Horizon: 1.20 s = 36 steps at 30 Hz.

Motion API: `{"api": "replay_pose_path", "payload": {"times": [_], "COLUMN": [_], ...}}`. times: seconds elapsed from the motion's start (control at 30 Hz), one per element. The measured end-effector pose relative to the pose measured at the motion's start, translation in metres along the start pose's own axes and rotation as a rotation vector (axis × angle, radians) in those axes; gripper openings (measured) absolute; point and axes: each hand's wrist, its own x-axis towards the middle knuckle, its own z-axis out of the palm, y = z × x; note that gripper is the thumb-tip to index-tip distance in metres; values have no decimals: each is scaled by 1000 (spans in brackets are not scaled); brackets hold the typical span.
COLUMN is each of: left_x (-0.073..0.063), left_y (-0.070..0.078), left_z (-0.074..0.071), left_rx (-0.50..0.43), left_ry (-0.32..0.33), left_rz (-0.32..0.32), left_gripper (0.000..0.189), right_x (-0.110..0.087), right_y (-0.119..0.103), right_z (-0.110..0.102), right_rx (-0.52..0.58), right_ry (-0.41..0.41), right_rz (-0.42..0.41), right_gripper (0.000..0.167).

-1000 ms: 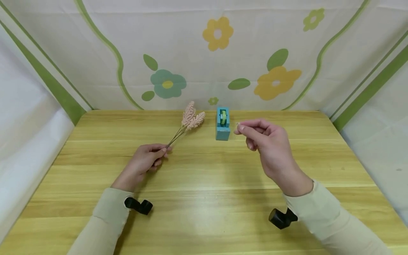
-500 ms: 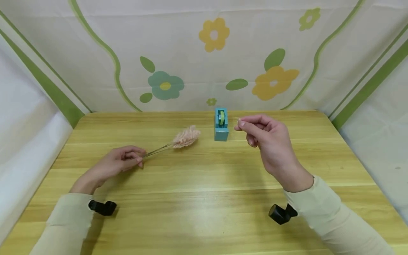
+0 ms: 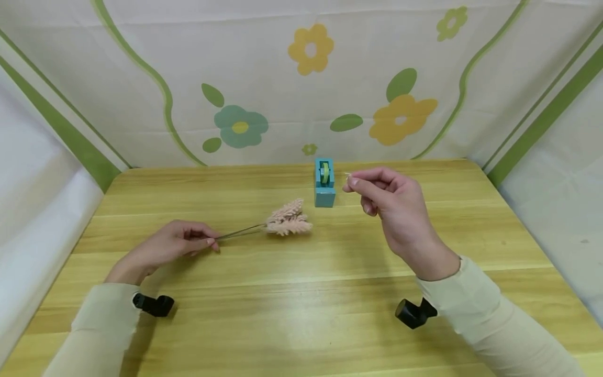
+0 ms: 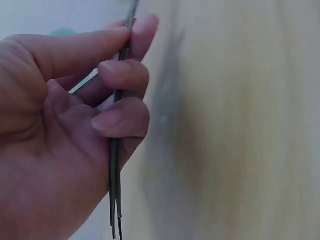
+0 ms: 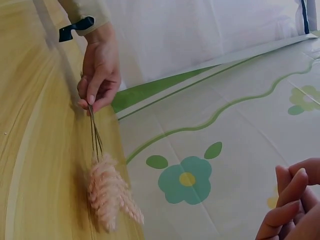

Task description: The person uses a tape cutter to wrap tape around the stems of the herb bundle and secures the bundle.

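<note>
Thin dark stems [image 4: 116, 165] run through the curled fingers of my left hand [image 3: 176, 243], pinched between thumb and index finger in the left wrist view. At their far end, the fluffy pale pink heads of the flower sprigs [image 3: 288, 219] point right, low over the table's middle. Raised at the right, my right hand [image 3: 400, 209] pinches a tiny clear strip of tape [image 3: 348, 175] between thumb and forefinger. Just left of those fingertips stands a blue tape dispenser [image 3: 325, 183] with a yellow-green roll. In the right wrist view, the sprigs [image 5: 110, 192] hang from the left hand.
The wooden table [image 3: 282, 314] ends at a white cloth backdrop [image 3: 264, 63] printed with flowers and leaves, right behind the dispenser. White cloth sides flank it left and right. Black camera mounts [image 3: 154, 305] stick out from both sleeves.
My left hand has shifted left, and the sprigs have swung from pointing up and away to nearly sideways, nearer the front. The right hand has barely moved; the strip shows slightly more clearly.
</note>
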Motion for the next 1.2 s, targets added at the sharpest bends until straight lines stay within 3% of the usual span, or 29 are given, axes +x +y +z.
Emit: {"api": "replay_pose_path", "payload": {"times": [0.27, 0.47, 0.57, 0.73, 0.87, 1.07, 1.2], "left_x": [35, 62, 76, 100, 112, 117, 116], "left_y": [41, 73, 84, 94, 101, 106, 107], "left_z": [27, 62, 80, 113, 132, 139, 138], "left_rx": [-13, 71, 56, -20, -15, 11, 51], "left_ry": [-145, -177, -187, -196, -164, -115, -105], "left_rz": [42, 68, 67, 55, 60, 21, 46], "left_gripper": [27, 24, 26, 30, 29, 17, 15], "right_x": [-2, -1, 1, 2, 1, 1, 2], "right_y": [0, 1, 2, 4, 4, 5, 5], "right_z": [7, 14, 16, 19, 20, 20, 22], "right_rx": [10, 12, 20, 15, 6, 15, 15], "right_ry": [-3, -14, -20, -25, -19, -9, -15], "right_rz": [7, 4, 1, 11, 18, 27, 32], "right_gripper": [6, 8, 11, 6, 5, 5, 3]}}
